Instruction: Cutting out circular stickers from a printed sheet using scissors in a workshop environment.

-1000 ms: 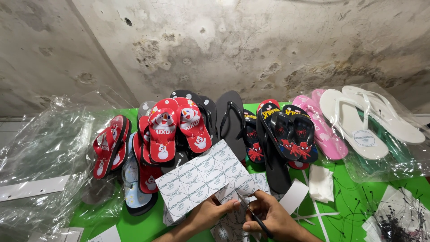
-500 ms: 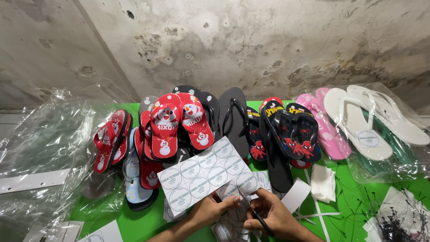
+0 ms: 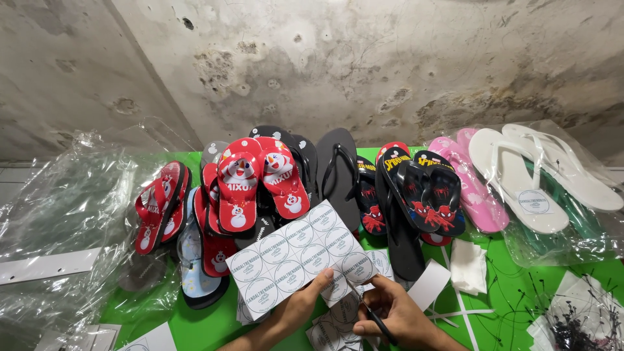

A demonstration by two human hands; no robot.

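- Holding a white sheet of round printed labels (image 3: 300, 261) at its lower edge, the left hand (image 3: 305, 305) sits at about 6 o'clock in the view, thumb on top and fingers curled beneath the paper.
- The right hand (image 3: 396, 315), just to the right of it, is closed around a pair of dark-handled scissors (image 3: 372, 316); the blades point up toward the sheet's lower right corner, at about 10 o'clock from the hand. Whether the blades are parted I cannot tell, since the hand covers much of them.
- The label sheet is lifted off the green table (image 3: 513, 292), tilted, with most of its circles uncut in rows.
- Under the hands lie cut label pieces (image 3: 331, 331), and a white paper strip (image 3: 428, 286) rests at 2 o'clock from the right hand, so some cutting looks done while most of the sheet remains.
- Behind the sheet, from 10 to 2 o'clock, flip-flops stand in a row: red snowman flip-flops (image 3: 257, 179), black flip-flops (image 3: 338, 175), dark superhero flip-flops (image 3: 422, 195), pink flip-flops (image 3: 474, 188) and white flip-flops (image 3: 526, 175) in a clear bag.
- One white flip-flop appears to carry a round label; the others show none.
- Crumpled clear plastic wrap (image 3: 71, 214) fills the 9 o'clock side, and black plastic tag ties (image 3: 572, 318) lie at 4 o'clock.
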